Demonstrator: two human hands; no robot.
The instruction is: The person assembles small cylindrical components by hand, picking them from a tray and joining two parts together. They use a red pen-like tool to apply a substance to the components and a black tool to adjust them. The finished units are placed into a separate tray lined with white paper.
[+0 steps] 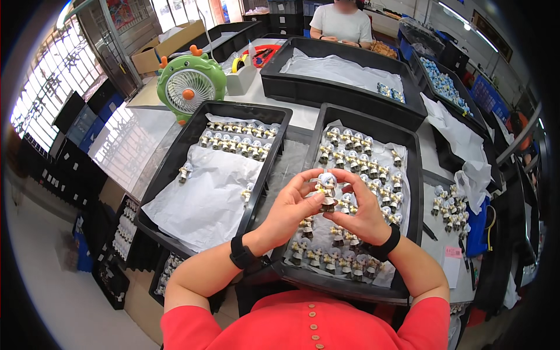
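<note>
Between both hands I hold one small figurine (328, 191) with pale hair, a white outfit and a dark base. My left hand (290, 201) pinches it between thumb and fingers on its left side. My right hand (364, 204) curls round its right side, with the thumb low near the base. Both hands are above the right black tray (413, 175), where many like figurines stand in rows on white paper. The left black tray (153, 192) has two rows of figurines at its far end, one at its left and one by its right wall.
A green fan (191, 84) stands behind the left tray, with a tape dispenser (240, 79) beside it. A large black tray (338, 93) lies beyond. More figurines (450, 208) and a pen (429, 231) are at the right. A person (341, 24) sits at the far side.
</note>
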